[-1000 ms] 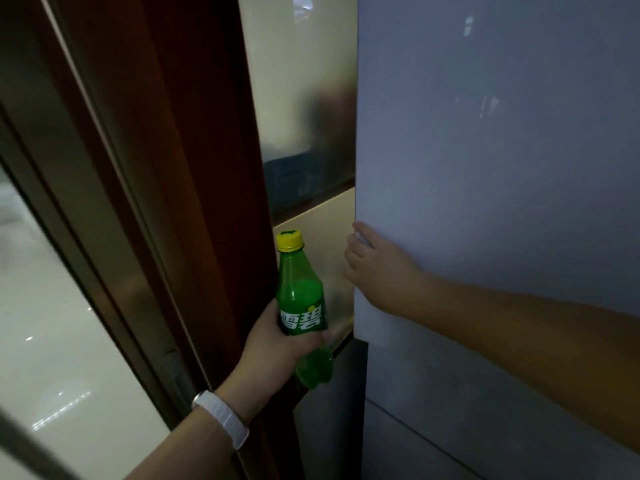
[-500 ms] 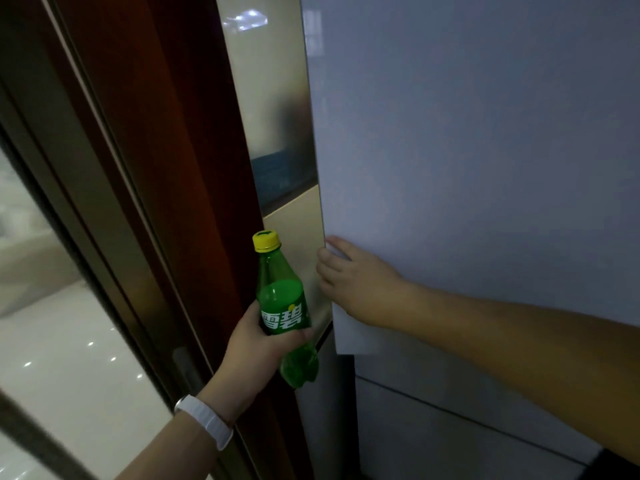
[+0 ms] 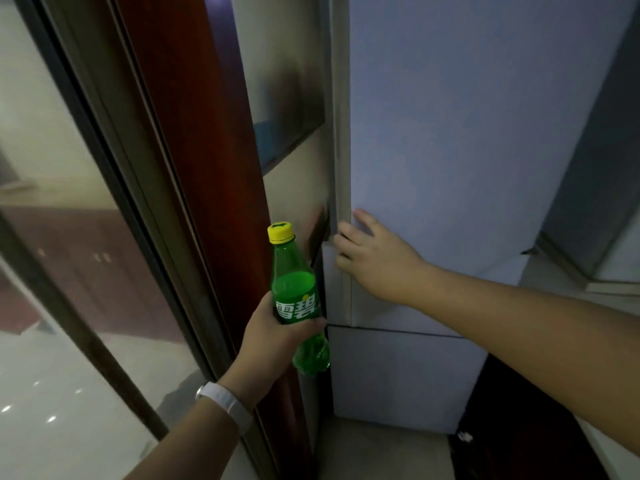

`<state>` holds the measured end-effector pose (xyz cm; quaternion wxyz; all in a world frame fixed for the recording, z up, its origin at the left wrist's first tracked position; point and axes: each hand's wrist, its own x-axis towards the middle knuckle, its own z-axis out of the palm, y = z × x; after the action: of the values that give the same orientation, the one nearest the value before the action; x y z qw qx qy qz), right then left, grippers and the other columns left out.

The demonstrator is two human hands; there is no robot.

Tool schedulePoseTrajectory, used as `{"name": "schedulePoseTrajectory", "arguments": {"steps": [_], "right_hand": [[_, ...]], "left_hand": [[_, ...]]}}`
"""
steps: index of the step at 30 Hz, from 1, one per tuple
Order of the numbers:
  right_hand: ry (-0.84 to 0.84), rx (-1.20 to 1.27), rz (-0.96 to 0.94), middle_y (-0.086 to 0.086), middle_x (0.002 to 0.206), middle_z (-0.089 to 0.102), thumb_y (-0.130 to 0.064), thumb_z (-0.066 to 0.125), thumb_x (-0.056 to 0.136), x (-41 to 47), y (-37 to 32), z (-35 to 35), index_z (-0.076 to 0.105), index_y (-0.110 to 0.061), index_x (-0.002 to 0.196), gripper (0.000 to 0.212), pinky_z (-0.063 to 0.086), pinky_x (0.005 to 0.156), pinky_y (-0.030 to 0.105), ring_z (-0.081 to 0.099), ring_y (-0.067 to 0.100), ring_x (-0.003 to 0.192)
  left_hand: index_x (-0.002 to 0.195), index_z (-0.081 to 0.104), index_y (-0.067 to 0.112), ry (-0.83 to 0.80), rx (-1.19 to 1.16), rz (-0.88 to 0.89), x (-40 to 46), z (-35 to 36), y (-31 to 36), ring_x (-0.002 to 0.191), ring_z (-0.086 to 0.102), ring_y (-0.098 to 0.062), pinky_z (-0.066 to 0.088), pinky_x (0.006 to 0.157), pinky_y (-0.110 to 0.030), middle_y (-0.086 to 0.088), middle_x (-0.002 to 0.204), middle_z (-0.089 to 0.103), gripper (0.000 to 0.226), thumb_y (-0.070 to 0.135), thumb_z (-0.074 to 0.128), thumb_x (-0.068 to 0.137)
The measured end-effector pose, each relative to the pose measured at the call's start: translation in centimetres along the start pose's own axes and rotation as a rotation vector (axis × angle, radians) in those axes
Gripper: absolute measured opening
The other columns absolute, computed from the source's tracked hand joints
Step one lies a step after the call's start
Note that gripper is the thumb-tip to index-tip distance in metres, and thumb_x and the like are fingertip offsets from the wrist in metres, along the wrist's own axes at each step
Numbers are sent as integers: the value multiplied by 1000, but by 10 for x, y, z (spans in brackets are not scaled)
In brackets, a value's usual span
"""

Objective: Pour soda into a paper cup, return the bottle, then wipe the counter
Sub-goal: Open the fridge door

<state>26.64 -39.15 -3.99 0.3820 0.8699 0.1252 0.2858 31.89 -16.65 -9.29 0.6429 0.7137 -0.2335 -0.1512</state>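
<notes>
A green soda bottle (image 3: 298,299), yellow cap on, stands upright in the left hand (image 3: 273,336), whose fingers wrap its label, just left of the fridge door (image 3: 450,150). The right hand (image 3: 375,258) rests spread fingers on the door's edge. Likely fetching or returning the bottle; next, pull the door open.

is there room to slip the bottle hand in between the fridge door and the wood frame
Tight. The left hand holds the bottle in the narrow gap between the wooden frame and the fridge door, whose edge the right hand touches. Bare floor lies below the fridge.
</notes>
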Motion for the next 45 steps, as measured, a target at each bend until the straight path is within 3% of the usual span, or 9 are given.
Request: {"name": "schedulePoseTrajectory", "arguments": {"steps": [8, 13, 21, 25, 29, 34, 39, 43, 45], "right_hand": [[-186, -32, 119, 18, 119, 55, -28, 53, 80, -70, -23, -83, 65, -8, 99, 30, 20, 112, 63, 41, 35, 126], [-217, -77, 204, 16, 114, 56, -28, 47, 79, -118, -34, -119, 61, -10, 93, 27, 19, 110, 61, 44, 34, 126], [-175, -141, 331, 15, 126, 55, -30, 54, 79, -205, -34, -159, 62, -14, 97, 26, 27, 109, 56, 40, 29, 130], [-208, -154, 399, 15, 132, 54, -31, 56, 80, -249, -32, -176, 63, -14, 101, 28, 26, 110, 57, 39, 28, 133], [-228, -174, 497, 14, 135, 54, -30, 57, 79, -288, -28, -195, 62, -14, 102, 29, 30, 108, 57, 43, 29, 131], [-249, -217, 661, 18, 134, 49, -33, 64, 75, -321, -19, -216, 59, -15, 119, 48, 30, 108, 58, 48, 36, 122], [-305, -185, 800, 19, 149, 26, -39, 67, 76, -344, 2, -229, 45, -18, 141, 72, 20, 112, 59, 29, 43, 136], [-428, -176, 827, 17, 156, 16, -42, 70, 73, -372, 18, -225, 40, -22, 145, 80, 10, 110, 62, 17, 51, 139], [-487, -174, 845, 15, 157, 14, -42, 69, 73, -386, 25, -222, 40, -23, 145, 80, 9, 108, 63, 9, 53, 139]], "left_hand": [[102, 66, 17, -141, -45, -9, -47, 3, -4, 87, 73, -22, 59, 78, -39, -2, 92, 76, 54, 9, 92, 55], [101, 67, 20, -224, -18, -9, -56, 29, -2, 88, 73, -23, 59, 82, -47, -2, 94, 76, 61, 26, 90, 45], [101, 66, 16, -385, -21, 45, -74, 92, 10, 82, 72, -19, 53, 63, -22, -3, 89, 75, 45, -1, 87, 64], [101, 66, 13, -455, -22, 86, -84, 126, 23, 77, 72, -15, 52, 57, -18, -5, 89, 75, 42, -4, 84, 67], [101, 65, 13, -516, -35, 103, -99, 159, 34, 80, 72, -22, 54, 63, -28, -6, 88, 76, 45, -2, 87, 64], [102, 66, 13, -551, -39, 119, -121, 198, 46, 80, 72, -21, 55, 62, -25, -5, 88, 76, 53, 9, 90, 54], [100, 66, 14, -590, -32, 144, -138, 231, 56, 80, 72, -21, 58, 68, -31, -4, 88, 76, 55, 17, 86, 49], [103, 66, 10, -630, -33, 162, -149, 249, 61, 76, 72, -14, 54, 59, -20, -7, 89, 76, 49, 0, 89, 60], [102, 66, 9, -644, -31, 167, -152, 256, 61, 76, 72, -16, 53, 59, -19, -7, 88, 76, 51, 2, 90, 57]]}}
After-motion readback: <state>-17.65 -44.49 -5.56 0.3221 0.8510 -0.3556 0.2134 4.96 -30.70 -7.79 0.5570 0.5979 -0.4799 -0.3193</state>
